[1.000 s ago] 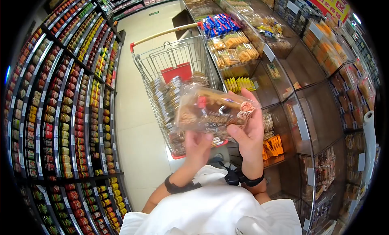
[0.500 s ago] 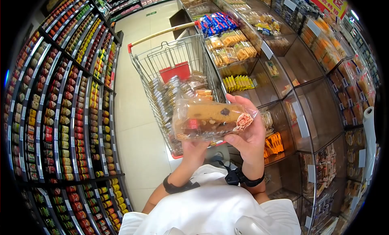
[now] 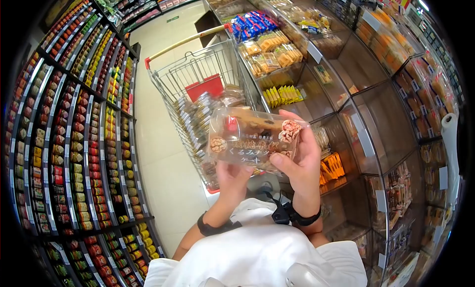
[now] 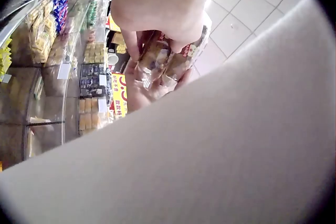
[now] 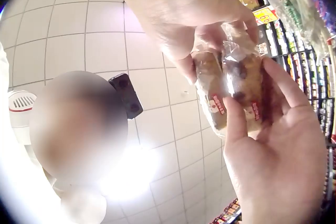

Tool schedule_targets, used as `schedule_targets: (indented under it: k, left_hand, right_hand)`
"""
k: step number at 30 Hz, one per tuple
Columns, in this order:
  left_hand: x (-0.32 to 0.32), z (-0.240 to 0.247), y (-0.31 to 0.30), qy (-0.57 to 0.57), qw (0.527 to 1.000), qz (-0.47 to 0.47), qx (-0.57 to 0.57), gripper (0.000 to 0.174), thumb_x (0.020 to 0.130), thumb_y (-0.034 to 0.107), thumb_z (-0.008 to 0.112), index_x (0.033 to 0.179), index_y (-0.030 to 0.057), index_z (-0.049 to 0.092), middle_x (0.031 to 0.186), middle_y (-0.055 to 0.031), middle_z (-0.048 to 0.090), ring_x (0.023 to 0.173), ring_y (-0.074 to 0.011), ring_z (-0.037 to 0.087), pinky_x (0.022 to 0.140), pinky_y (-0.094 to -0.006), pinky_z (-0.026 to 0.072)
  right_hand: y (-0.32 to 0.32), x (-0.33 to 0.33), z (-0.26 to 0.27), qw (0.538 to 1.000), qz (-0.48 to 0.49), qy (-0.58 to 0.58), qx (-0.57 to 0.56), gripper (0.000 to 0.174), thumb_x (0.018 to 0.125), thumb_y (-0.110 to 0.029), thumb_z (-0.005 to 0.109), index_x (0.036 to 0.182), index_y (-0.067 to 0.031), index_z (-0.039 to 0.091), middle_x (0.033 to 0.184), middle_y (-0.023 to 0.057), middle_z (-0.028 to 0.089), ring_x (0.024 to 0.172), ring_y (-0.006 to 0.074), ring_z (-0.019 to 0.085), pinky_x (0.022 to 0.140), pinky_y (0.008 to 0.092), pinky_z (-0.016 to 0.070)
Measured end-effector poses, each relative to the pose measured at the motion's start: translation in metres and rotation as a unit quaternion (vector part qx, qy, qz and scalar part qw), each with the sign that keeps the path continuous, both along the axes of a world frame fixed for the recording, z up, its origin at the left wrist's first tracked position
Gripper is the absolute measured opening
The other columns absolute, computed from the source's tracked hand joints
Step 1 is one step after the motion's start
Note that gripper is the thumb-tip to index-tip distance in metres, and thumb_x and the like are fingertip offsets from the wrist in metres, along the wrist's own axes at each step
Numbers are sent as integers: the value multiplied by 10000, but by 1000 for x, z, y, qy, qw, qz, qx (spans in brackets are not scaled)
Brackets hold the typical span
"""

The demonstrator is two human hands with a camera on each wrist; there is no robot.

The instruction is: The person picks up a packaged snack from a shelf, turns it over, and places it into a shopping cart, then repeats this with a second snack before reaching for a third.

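Note:
A clear plastic pack of walnut cake (image 3: 242,143), with printed lettering and walnut pictures, is held up in front of the chest in the head view. My right hand (image 3: 301,161) grips its right end, thumb across the front and fingers behind. At the lower left edge, my left hand (image 3: 232,178) holds it between thumb and fingers. Two wrapped cakes side by side show between the hands in the right wrist view, with a red label (image 5: 255,111) on one. In the left wrist view the wrapped cake (image 4: 154,58) also appears between both hands.
Behind the pack stands a shopping cart (image 3: 185,59) holding several packaged goods. Bins on the right carry yellow packets (image 3: 282,95), orange packets (image 3: 331,169) and blue packets (image 3: 253,25). Shelves of jars (image 3: 81,138) line the left, across the tiled floor (image 3: 156,138).
The pack has tipped, first showing its upper side with the cake, now its lettered front facing the head camera. Both hands keep hold. The whole head view has shifted slightly.

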State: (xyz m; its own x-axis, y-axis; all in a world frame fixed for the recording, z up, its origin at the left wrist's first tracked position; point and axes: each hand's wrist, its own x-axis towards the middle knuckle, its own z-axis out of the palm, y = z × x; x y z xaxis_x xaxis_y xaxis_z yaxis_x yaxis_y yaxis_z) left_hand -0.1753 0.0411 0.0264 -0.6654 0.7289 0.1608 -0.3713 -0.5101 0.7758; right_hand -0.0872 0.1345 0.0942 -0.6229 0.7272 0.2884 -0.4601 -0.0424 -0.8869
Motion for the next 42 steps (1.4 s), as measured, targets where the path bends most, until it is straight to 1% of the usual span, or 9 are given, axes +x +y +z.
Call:
schedule_targets:
  k: [4, 7, 10, 11, 18, 27, 30, 33, 42]
  left_hand:
    - [1, -2, -2, -4, 1000, -21, -15, 536, 731, 93, 660, 1176, 15, 372, 1149, -101, 481, 1064, -218, 473, 933, -368, 350]
    - [1, -10, -4, 4, 999, -26, -19, 556, 723, 68, 655, 1191, 19, 357, 1154, -94, 475, 1063, -213, 472, 929, -363, 358]
    - [1, -10, -4, 29, 999, -22, -39, 574, 716, 66, 655, 1201, 21, 350, 1155, -88, 472, 1058, -209, 474, 911, -354, 377]
    - [0, -8, -3, 33, 998, -22, -49, 583, 714, 70, 658, 1205, 22, 347, 1155, -88, 472, 1056, -208, 475, 906, -351, 383]
    - [-1, -7, -7, 3, 996, -9, -90, 562, 681, 23, 619, 1174, 4, 352, 1136, -102, 481, 1035, -213, 491, 882, -357, 410]
    - [-4, 0, -5, 5, 997, -5, -76, 587, 685, 89, 659, 1176, 1, 350, 1146, -103, 479, 1034, -210, 496, 870, -339, 415]
    - [-9, -9, -6, 0, 998, -20, -66, 666, 708, 1, 610, 1265, 10, 245, 1165, -114, 449, 1058, -218, 470, 862, -334, 424]
    - [-10, -11, -5, 7, 999, -31, -38, 668, 698, -8, 604, 1264, 15, 249, 1167, -116, 449, 1060, -220, 470, 866, -334, 421]
    - [-11, -12, -1, 21, 996, -1, -89, 672, 683, -26, 593, 1263, 23, 256, 1167, -116, 450, 1042, -215, 485, 869, -330, 420]
  right_hand:
    - [1, 3, -2, 1000, -1, -3, -28, 618, 716, -54, 651, 1244, 15, 336, 1099, 105, 495, 1004, 134, 484, 868, 260, 387]
    - [1, 2, -4, 996, -15, 66, -66, 504, 750, -100, 640, 1173, 18, 392, 1064, 107, 523, 970, 124, 504, 833, 247, 402]
    - [15, 7, -9, 997, -53, 41, -41, 382, 777, -131, 626, 1072, 15, 432, 1025, 106, 551, 919, 110, 526, 782, 226, 415]
    - [17, 8, -4, 995, -84, 26, -56, 283, 776, -126, 628, 963, 9, 465, 956, 92, 582, 852, 91, 542, 719, 206, 429]
    - [40, 15, 35, 993, -26, -98, 62, 242, 743, -146, 667, 862, 24, 541, 810, 68, 622, 770, 83, 567, 661, 207, 450]
    - [36, 8, 46, 988, -45, -126, 77, 195, 722, -149, 682, 786, 12, 594, 735, 37, 618, 702, 70, 563, 615, 203, 441]
    - [36, 6, 45, 985, -52, -138, 89, 185, 720, -145, 678, 765, 15, 597, 711, 38, 613, 680, 59, 552, 599, 201, 433]
    - [37, 4, 43, 982, -57, -151, 101, 189, 718, -149, 676, 745, 19, 596, 689, 40, 608, 664, 52, 543, 586, 202, 427]
    - [38, 1, 40, 977, -66, -171, 106, 226, 722, -183, 675, 687, 21, 584, 600, 32, 577, 576, 36, 489, 517, 203, 394]
